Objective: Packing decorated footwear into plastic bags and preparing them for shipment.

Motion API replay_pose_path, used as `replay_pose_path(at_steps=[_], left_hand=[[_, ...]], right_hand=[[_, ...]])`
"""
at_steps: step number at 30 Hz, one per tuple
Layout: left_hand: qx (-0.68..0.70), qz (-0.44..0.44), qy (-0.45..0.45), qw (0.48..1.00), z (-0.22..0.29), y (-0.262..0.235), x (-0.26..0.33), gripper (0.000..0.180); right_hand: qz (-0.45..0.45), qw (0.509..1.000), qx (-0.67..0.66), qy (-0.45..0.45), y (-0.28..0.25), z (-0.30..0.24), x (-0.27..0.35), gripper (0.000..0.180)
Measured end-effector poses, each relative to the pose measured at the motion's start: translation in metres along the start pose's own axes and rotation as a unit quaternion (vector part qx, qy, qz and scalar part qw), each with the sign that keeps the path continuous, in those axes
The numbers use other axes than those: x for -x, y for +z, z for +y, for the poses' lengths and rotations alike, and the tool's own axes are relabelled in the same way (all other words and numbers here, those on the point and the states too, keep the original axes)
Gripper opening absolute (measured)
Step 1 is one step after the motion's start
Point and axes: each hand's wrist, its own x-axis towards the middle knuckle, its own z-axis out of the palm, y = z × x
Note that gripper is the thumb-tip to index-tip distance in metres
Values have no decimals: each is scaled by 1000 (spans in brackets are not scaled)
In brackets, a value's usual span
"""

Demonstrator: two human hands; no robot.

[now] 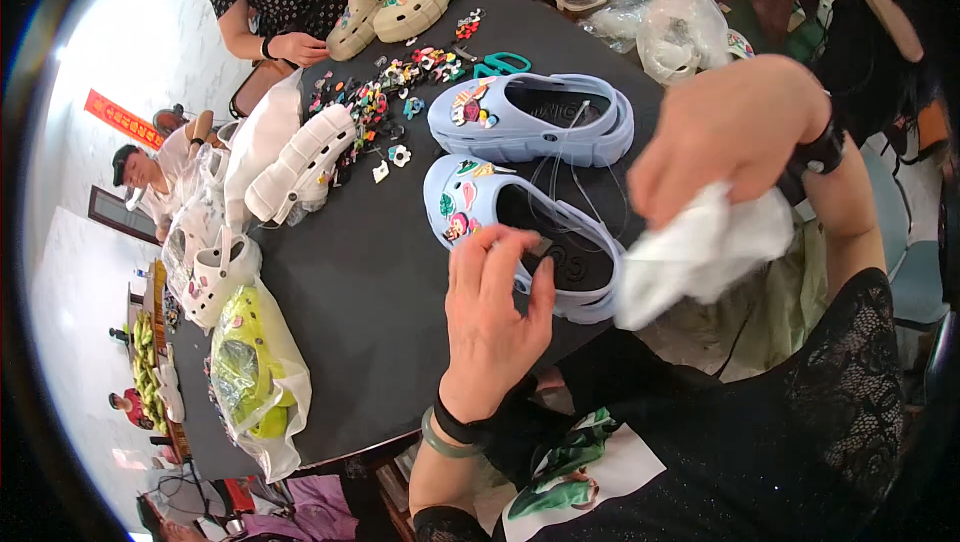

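Note:
A pair of light blue clogs lies on the black tabletop, toes to the left, decorated with colourful charms. My left hand [495, 317] is at the rim of the nearer clog [590, 304], fingers curled over its side and thumb by the opening; the exact grip is partly hidden. Beyond it sits the farther clog [540, 148], which neither hand touches. Thin see-through ties loop up out of both shoes. Above the heels, my right hand [730, 137] is closed on a crumpled white cloth [700, 252]; both are smeared by motion.
Loose charms [375, 102] are strewn past the toes, near teal-handled scissors [502, 65]. White clogs [300, 167] and a bagged lime-green pair [250, 362] line the left side. Across the table, a co-worker's hands hold beige clogs [420, 4]. A plastic bag [682, 27] stands far right.

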Motion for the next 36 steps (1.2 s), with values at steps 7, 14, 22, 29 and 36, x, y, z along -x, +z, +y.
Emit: replay_pose_path(at_steps=[7, 14, 22, 29, 36], left_hand=[[-149, -89, 9, 985, 43, 18, -2, 56], [-79, -117, 61, 988, 33, 38, 35, 41], [-84, -115, 30, 989, 41, 49, 39, 41], [-65, -49, 49, 995, 31, 53, 39, 45], [-48, -56, 56, 996, 33, 50, 37, 43]], right_hand=[[163, 974, -124, -96, -8, 4, 12, 39], [57, 960, 92, 256, 12, -4, -89, 14], [238, 906, 323, 135, 57, 19, -127, 14], [188, 936, 79, 287, 26, -10, -91, 36], [145, 947, 140, 251, 33, 0, -78, 34]])
